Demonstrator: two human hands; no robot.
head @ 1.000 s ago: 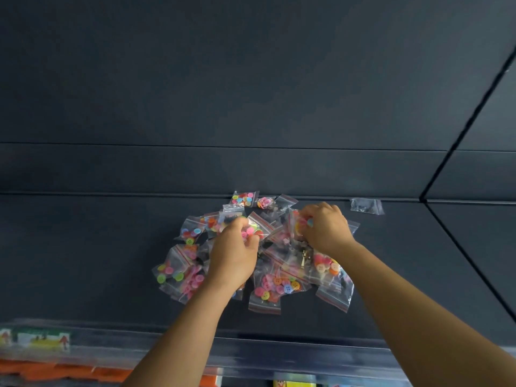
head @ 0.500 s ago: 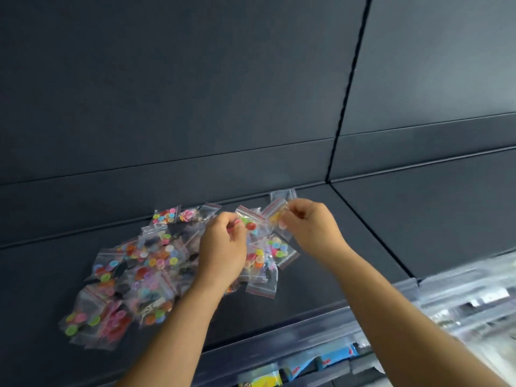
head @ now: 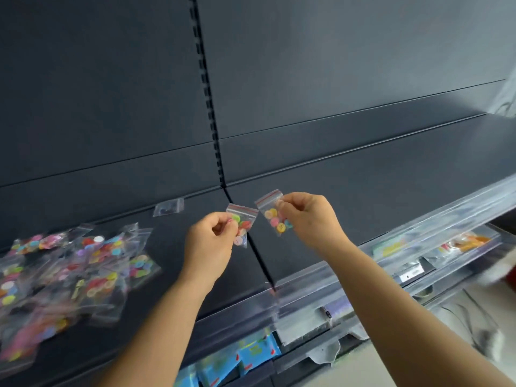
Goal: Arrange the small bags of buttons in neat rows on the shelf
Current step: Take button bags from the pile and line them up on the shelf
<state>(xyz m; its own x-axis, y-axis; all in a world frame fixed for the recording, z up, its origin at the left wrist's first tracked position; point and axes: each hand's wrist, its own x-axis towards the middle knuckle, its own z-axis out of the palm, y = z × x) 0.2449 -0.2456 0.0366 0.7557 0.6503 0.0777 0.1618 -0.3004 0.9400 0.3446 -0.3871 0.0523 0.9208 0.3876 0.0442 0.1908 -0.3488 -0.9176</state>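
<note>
Clear little bags, one in each hand

Left hand [head: 208,241] pinches a bag of buttons [head: 241,227]. Right hand [head: 308,219] pinches another bag [head: 273,213]. Both bags hang above the dark shelf [head: 321,219]. A big pile of bags [head: 72,277] lies to the left. One see-through bag [head: 168,207] lies alone further back.

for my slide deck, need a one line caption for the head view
Each hand, left and right, pinches one small button bag above the dark shelf, beside the pile.

The pile of button bags [head: 69,277] is pretty smeared and runs off the left edge, so no counting them. Stuff under the shelf's clear front rail [head: 418,247] is too blurry to read.
</note>
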